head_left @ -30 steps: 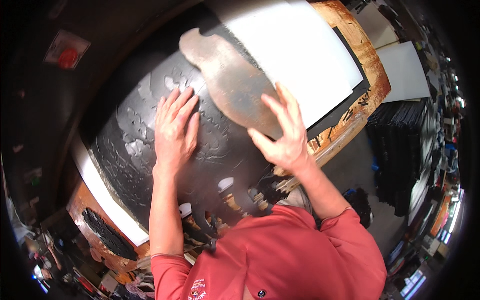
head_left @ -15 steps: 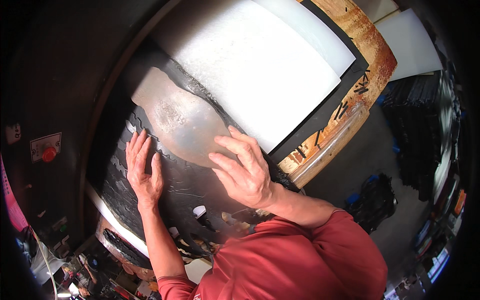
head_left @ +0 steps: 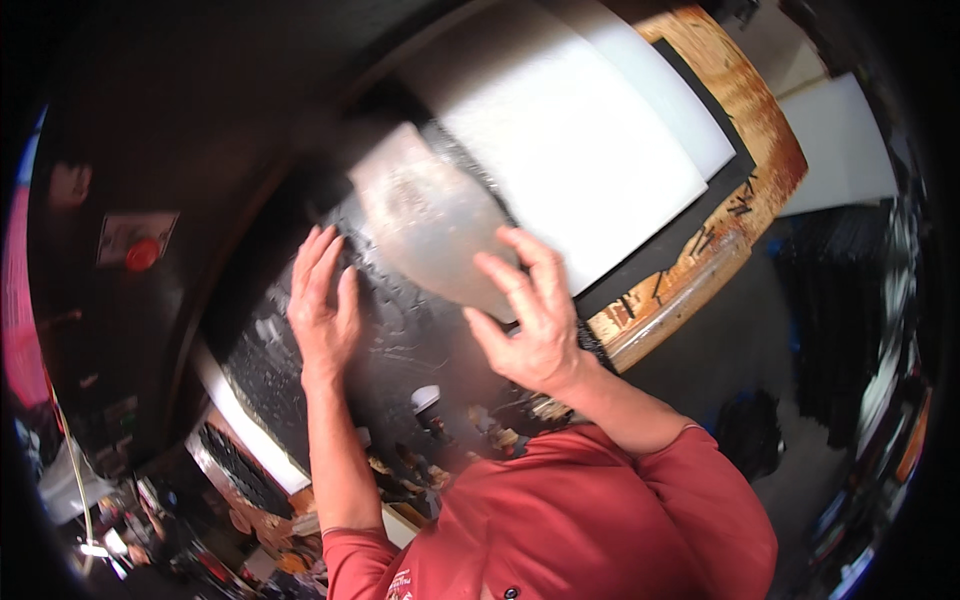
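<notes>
A smooth, translucent grey curved piece point(head_left: 430, 222) lies on a worn black sheet point(head_left: 400, 350) full of cut marks. My right hand point(head_left: 535, 320) is at its near right end, fingers and thumb spread, the fingertips over its edge. Whether they press on it or hover is hard to tell. To the left of the piece, my left hand point(head_left: 325, 305) is over the black sheet with fingers stretched and thumb apart, holding nothing. Both hands are slightly blurred.
White sheets point(head_left: 580, 160) lie on a wooden board point(head_left: 775, 130) beyond my right hand, with black scraps point(head_left: 703, 238) along its edge. A dark machine body with a red button point(head_left: 143, 254) rises at left. Stacked black material point(head_left: 845, 320) stands at far right.
The whole view has swung, so the work surface and both hands appear farther right. My right fingers have spread a little more at the translucent piece; my left hand stays empty.
</notes>
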Motion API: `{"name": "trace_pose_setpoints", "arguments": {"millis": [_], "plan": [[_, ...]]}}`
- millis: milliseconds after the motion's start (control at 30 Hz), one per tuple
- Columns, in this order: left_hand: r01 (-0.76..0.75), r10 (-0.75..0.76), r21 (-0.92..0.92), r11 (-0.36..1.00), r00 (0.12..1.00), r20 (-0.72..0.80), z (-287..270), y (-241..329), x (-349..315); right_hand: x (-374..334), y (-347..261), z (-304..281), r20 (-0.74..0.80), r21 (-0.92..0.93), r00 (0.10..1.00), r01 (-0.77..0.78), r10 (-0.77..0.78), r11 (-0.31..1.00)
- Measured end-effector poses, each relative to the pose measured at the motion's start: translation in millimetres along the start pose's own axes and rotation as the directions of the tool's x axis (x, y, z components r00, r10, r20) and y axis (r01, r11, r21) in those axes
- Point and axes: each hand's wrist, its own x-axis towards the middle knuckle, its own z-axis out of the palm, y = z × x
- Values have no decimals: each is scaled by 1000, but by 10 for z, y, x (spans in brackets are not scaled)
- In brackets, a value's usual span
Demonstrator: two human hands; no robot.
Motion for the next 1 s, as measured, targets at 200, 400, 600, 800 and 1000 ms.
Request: {"name": "trace_pose_setpoints", "arguments": {"millis": [200, 400, 600, 800, 1000], "plan": [[-46, 41, -33, 998, 991, -127, 50, -101, -36, 447, -64, 13, 280, -230, 960, 76, -9, 970], [-13, 11, -11, 1000, 988, -153, 54, -129, -74, 832, -41, 523, 319, -434, 943, 234, -94, 870], [181, -561, -645, 743, 694, -452, -53, -316, -145, 1042, -81, 200, 553, -353, 832, 295, -56, 888], [178, -598, -690, 702, 672, -436, -24, -365, -163, 1513, 88, -745, 905, -112, 265, 904, -333, 413], [213, -472, -517, 829, 763, -442, 15, -286, -89, 1326, 121, -487, 359, -119, 822, -428, 441, 896]]}}
